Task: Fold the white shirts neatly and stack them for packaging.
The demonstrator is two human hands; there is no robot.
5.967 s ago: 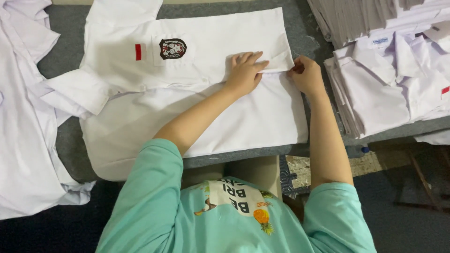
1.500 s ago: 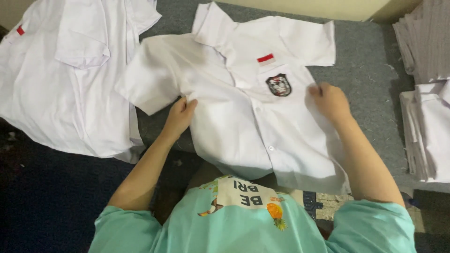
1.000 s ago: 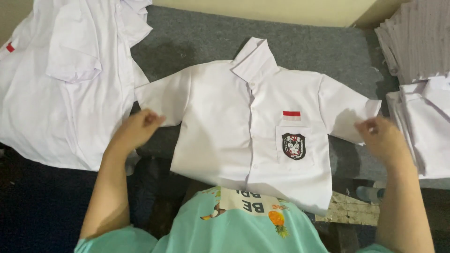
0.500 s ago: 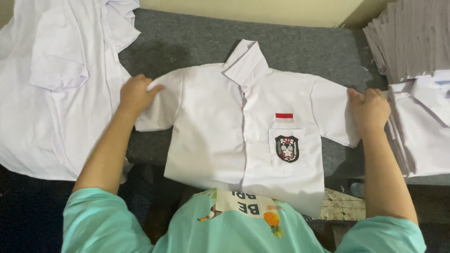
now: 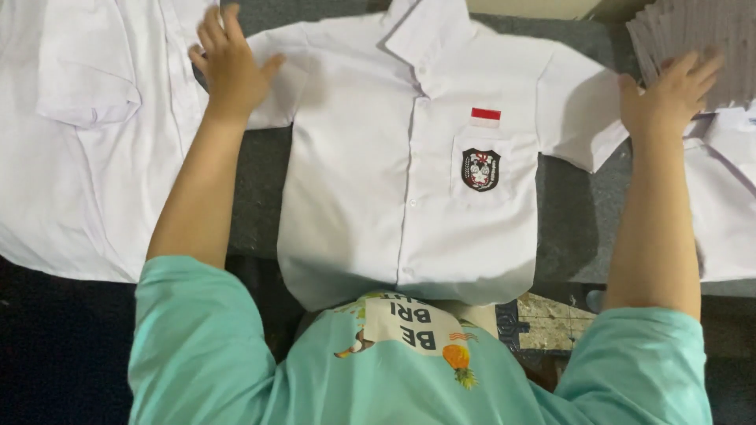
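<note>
Shirt, white and short-sleeved with a badge on its chest pocket, lies face up in the middle of the grey table, its hem hanging over the near edge. Left hand rests flat, fingers spread, on one sleeve; right hand lies open-palmed at the other sleeve. More white shirts lie along the left edge.

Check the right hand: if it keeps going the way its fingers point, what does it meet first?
The right hand points up and slightly right, fingers spread. Its fingertips already seem to overlap the stack of grey folded sheets, so that stack comes first, though depth is unclear. The white school shirt lies to its left, off that line.
</note>
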